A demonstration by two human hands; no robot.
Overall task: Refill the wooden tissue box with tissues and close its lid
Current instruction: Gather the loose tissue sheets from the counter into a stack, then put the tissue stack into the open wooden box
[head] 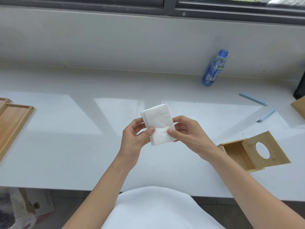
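A white folded stack of tissues (158,120) is held up above the middle of the white counter. My left hand (134,139) grips its lower left edge and my right hand (188,134) grips its lower right edge, both thumbs on the front. The wooden tissue box (237,154) lies on the counter to the right of my right forearm, its open side facing left. Its lid (274,151), with a round hole, stands raised and tilted at the box's right.
A blue plastic bottle (213,68) without a cap stands at the back right near the wall. Two pale blue strips (252,99) (265,115) lie on the counter at right. Wooden trays (13,123) rest at the left edge. A brown board (299,106) pokes in at far right.
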